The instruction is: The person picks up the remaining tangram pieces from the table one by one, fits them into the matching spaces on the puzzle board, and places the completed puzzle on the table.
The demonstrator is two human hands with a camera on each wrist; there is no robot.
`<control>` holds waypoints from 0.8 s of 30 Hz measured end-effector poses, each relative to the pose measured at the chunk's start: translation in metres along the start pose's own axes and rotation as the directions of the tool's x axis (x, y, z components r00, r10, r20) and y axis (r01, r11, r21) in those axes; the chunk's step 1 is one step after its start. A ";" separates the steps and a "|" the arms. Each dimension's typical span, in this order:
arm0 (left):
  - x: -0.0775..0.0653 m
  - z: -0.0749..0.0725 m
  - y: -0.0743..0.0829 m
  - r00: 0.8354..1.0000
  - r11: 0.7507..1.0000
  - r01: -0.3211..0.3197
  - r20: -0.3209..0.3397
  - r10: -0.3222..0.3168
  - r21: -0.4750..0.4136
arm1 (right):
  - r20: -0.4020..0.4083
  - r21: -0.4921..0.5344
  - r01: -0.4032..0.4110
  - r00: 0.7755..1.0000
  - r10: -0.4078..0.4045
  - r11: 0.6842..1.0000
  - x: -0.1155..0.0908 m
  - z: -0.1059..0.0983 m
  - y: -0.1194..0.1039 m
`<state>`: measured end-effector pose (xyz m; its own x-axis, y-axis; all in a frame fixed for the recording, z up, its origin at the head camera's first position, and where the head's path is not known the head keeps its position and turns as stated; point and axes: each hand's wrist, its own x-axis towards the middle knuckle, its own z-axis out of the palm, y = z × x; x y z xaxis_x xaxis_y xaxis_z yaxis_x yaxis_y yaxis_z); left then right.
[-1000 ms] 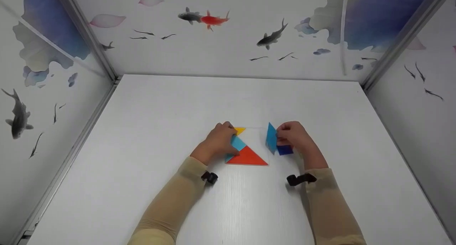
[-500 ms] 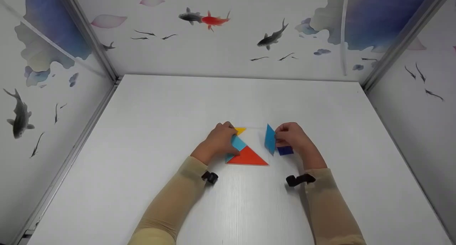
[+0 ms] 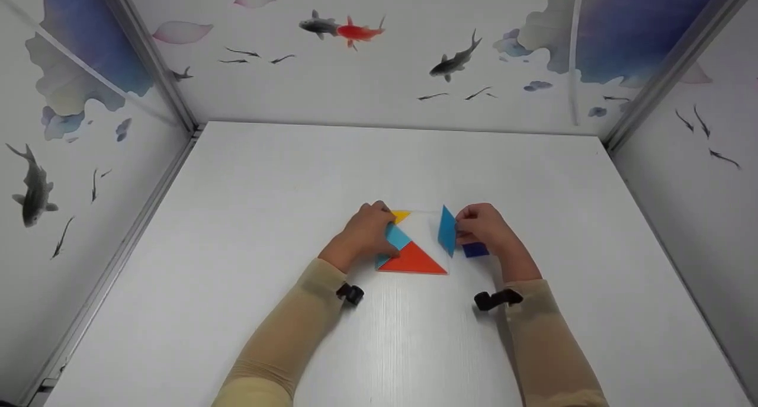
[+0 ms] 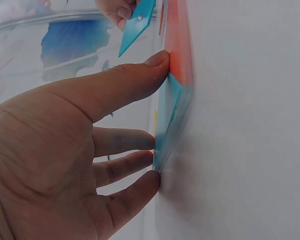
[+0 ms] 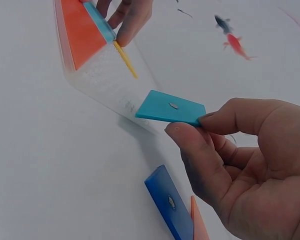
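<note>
My left hand [image 3: 368, 234] rests across the left side of a square clear tray [image 3: 426, 229], thumb and fingers spread along its edge. In the tray lie an orange triangle piece [image 3: 413, 260], light blue tangram pieces [image 3: 398, 237] and a yellow piece [image 3: 401, 216], partly covered by that hand. My right hand [image 3: 488, 226] pinches a blue tangram piece [image 5: 165, 106] by one end between thumb and index finger. The piece is tilted up over the tray's right edge, a small metal dot showing on its face.
A dark blue piece [image 5: 166, 197] with a metal dot lies on the white table [image 3: 379, 170] below my right hand. Beside it is a thin orange piece [image 5: 199, 222]. Printed walls enclose the table at the back and sides.
My right hand has moved slightly left with the blue tangram piece, closer over the tray's right edge. My left hand keeps its place on the tray.
</note>
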<state>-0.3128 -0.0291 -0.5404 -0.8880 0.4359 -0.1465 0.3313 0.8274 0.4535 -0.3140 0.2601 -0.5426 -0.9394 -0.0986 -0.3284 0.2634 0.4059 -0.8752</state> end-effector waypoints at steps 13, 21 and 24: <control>0.000 0.000 -0.002 1.000 1.000 -0.024 -0.007 0.024 -0.003 | 0.032 0.012 0.003 0.999 -0.003 1.000 0.002 0.004 0.003; 0.001 0.000 -0.003 0.999 1.000 -0.031 -0.008 0.031 0.001 | 0.029 0.031 0.008 1.000 -0.009 0.999 0.002 0.005 0.003; 0.001 0.001 -0.003 0.999 0.999 -0.033 -0.010 0.033 0.007 | 0.027 0.018 0.002 1.000 -0.002 1.000 0.002 0.005 0.003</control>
<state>-0.3149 -0.0309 -0.5425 -0.8797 0.4593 -0.1231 0.3623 0.8150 0.4522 -0.3141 0.2565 -0.5481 -0.9337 -0.1244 -0.3358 0.2655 0.3889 -0.8822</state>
